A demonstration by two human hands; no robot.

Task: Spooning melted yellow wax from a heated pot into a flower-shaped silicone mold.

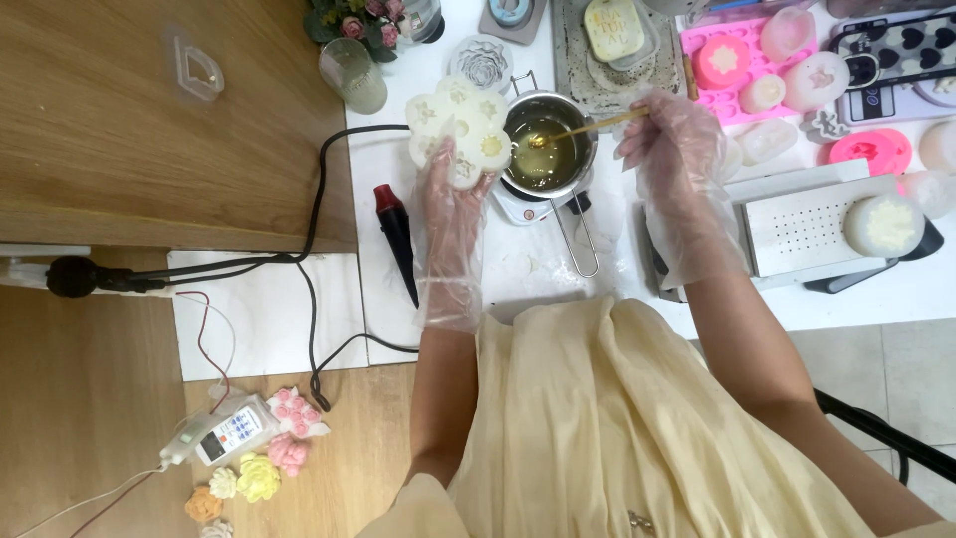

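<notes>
Both hands wear clear plastic gloves. My left hand holds a white flower-shaped silicone mould tilted up beside a small steel melting pot. The pot holds yellowish liquid and stands on a small white hot plate. My right hand grips a thin golden spoon whose bowl dips into the liquid in the pot.
Pink, white and patterned moulds crowd the white table at top right. A white perforated box bears a round white piece. A red-and-black tool lies left of the pot, near black cables. Small flower shapes and a remote lie lower left.
</notes>
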